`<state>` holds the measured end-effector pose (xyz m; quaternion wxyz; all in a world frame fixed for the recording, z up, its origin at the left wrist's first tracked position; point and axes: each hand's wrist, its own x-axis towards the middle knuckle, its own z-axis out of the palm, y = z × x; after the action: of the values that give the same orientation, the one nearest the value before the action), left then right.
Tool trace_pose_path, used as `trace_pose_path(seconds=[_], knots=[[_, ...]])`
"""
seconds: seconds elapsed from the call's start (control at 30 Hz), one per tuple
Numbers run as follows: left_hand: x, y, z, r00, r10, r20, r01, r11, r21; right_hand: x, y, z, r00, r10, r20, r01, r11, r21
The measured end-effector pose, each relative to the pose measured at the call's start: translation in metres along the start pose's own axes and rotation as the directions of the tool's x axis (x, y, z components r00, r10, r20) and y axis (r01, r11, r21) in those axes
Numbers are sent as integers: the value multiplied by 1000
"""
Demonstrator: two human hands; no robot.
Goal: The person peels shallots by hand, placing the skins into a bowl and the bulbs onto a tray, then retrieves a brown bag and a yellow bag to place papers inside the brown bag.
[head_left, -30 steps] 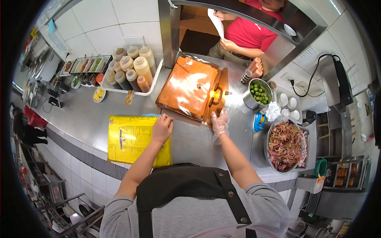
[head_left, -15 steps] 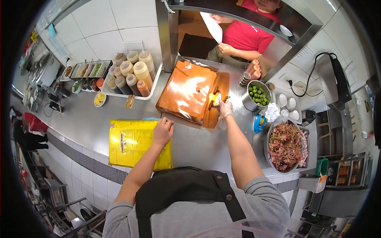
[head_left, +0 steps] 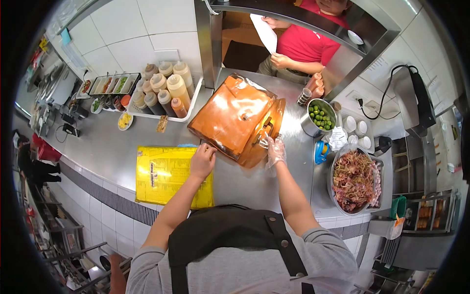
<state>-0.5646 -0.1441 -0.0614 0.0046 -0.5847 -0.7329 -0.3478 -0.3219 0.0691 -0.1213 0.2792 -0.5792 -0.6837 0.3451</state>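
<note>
A shiny orange-brown plastic bag (head_left: 232,115) with a flat, boxy body and a dark handle at its right end lies aslant on the steel counter. My right hand (head_left: 276,149), in a clear plastic glove, is at that right end with its fingers closed on the bag's edge by the handle. My left hand (head_left: 202,160) is bare, with curled fingers, between the bag's near edge and the upper right corner of a flat yellow printed package (head_left: 164,171). Whatever its fingertips hold, if anything, is hidden. A bit of blue shows behind the package.
A white basket of squeeze bottles (head_left: 186,115) stands at the left rear. On the right are a steel pot of green limes (head_left: 318,116), a blue tape dispenser (head_left: 320,153) and a bowl of shredded reddish food (head_left: 352,181). Beyond the hatch, a person in red (head_left: 308,44) holds paper.
The orange-brown bag has turned clockwise, its right end swinging toward me along with my right hand. My left hand has barely moved. A brownish limb-like shape now shows at the lower left.
</note>
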Motion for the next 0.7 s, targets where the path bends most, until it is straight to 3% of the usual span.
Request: trace_pose_path(seconds=[0.07,0.1,0.13,0.2,0.23,0.27,0.3,0.33,0.37,0.4,0.43,0.47,0.53,0.57,0.63,0.67,0.7], knots=[[3,-6,2,999,24,-21,-24,999,30,-7,3,0,997,79,-10,-79,997,-14],[5,-15,4,978,-210,10,201,919,-339,-13,4,-2,999,47,-11,-47,999,27],[8,-25,3,907,-403,121,380,661,-646,-15,4,-3,999,45,-10,-45,998,35],[16,-34,-63,867,-498,7,335,572,-749,-12,6,-7,993,114,45,-104,978,-179],[18,-46,-106,890,-353,-288,99,766,-635,-21,-2,-13,994,113,7,-109,974,-199],[4,-103,-150,792,-358,-495,-37,781,-623,-23,-3,-19,992,127,-4,-125,972,-198],[6,-106,-224,620,-424,-660,187,897,-401,-23,-3,-24,992,116,51,-101,968,-232],[11,-101,-296,516,34,-856,185,971,150,-22,-2,-26,989,103,110,-71,963,-262],[7,-112,-366,1,-420,-907,-175,893,-414,-21,1,-24,984,138,116,-100,953,-285],[-24,-132,-435,188,-330,-925,178,938,-299,-23,2,-25,983,140,117,-102,955,-279],[-16,-98,-461,-70,-415,-907,-208,895,-393,-24,0,-25,987,141,78,-116,957,-266],[-18,-102,-470,-69,-409,-910,-215,897,-386,-25,-2,-26,989,143,37,-129,959,-252],[-26,-116,-486,-281,-245,-928,-132,967,-216,-23,2,-21,980,199,14,-193,963,-186],[-33,-121,-478,-81,-297,-951,-294,919,-262,-24,4,-19,983,180,-28,-182,972,-150],[17,-55,-386,80,-136,-987,54,990,-132,-20,14,-15,984,164,-76,-172,978,-118],[-4,-98,-361,319,-315,-894,121,949,-291,-15,24,-10,982,175,-66,-178,983,-47],[-20,-146,-314,604,-304,-737,275,947,-165,-10,30,-9,982,183,-55,-182,983,24]])
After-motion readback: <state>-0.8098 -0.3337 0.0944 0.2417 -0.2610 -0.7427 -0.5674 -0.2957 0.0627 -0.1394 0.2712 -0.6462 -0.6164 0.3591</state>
